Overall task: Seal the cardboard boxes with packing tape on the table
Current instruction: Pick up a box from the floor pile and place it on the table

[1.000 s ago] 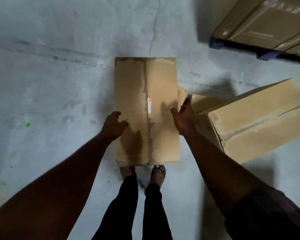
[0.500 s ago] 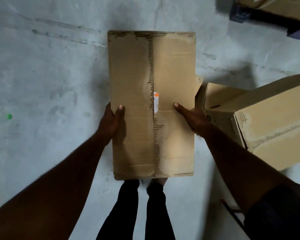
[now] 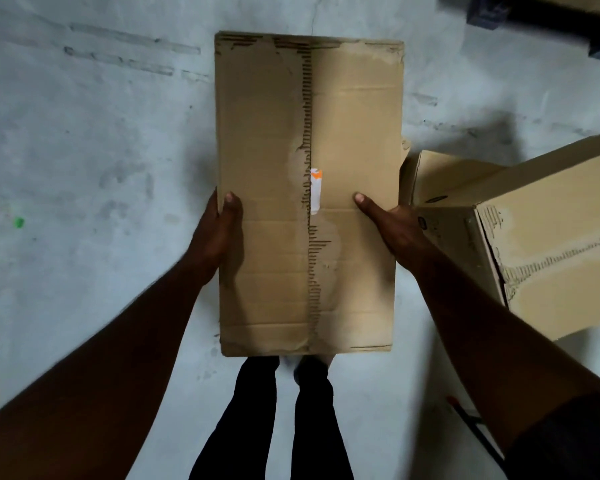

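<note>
While a second cardboard box [image 3: 534, 237] lies on the concrete floor [image 3: 84, 168] to the right, the flattened cardboard box [image 3: 305, 188] is held above the floor, gripped at its side edges by the left hand [image 3: 219, 230] and right hand [image 3: 392, 226], fingers closed around it.

1. The scene was dim, with a cool grey tone on the concrete floor [image 3: 84, 168].
2. The brightest area was the upper right part of the flattened cardboard box [image 3: 354, 133]; its left half and lower end were darker.
3. A soft dark shadow lay on the floor above the second box [image 3: 551, 237] at the right.
4. Both forearms were very dark and showed little detail.
5. The lower corners were blurred, and the floor marks at the left looked smeared.
6. No glare appeared.
</note>
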`<state>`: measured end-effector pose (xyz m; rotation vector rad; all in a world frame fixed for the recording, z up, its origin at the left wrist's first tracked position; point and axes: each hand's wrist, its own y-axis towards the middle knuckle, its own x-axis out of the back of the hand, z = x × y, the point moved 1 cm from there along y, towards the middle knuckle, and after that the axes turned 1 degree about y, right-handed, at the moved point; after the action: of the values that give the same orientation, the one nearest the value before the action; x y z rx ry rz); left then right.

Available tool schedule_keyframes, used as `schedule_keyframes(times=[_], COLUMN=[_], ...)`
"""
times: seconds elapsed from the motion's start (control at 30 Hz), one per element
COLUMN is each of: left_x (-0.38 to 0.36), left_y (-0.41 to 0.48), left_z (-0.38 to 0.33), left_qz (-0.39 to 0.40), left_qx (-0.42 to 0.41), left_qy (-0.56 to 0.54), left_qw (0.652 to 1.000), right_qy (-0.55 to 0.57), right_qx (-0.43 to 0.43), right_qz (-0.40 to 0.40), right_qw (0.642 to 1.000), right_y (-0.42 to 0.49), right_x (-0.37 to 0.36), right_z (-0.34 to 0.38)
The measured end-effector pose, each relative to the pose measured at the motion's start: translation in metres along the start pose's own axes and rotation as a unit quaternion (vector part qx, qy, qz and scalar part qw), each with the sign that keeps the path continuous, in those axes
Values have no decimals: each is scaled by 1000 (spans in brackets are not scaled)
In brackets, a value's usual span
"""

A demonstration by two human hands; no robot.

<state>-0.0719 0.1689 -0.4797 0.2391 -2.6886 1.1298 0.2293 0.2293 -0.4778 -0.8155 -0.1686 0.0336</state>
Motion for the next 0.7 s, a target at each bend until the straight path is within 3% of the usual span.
schedule_keyframes(times=[0.3,0.7], left_x=[-2,-1], left_y=[-64,-220], left_z=[-28,-110], left_qz=[-3,-1], left_qx=[-54,-110], left_qy=[101,105], left_qw=[993,988], right_qy=[40,109], right_qx=[-7,100], right_qz=[-24,-32], right_qw=[999,988], right_y=[-70,-232], right_x=[35,91], right_z=[-1,55])
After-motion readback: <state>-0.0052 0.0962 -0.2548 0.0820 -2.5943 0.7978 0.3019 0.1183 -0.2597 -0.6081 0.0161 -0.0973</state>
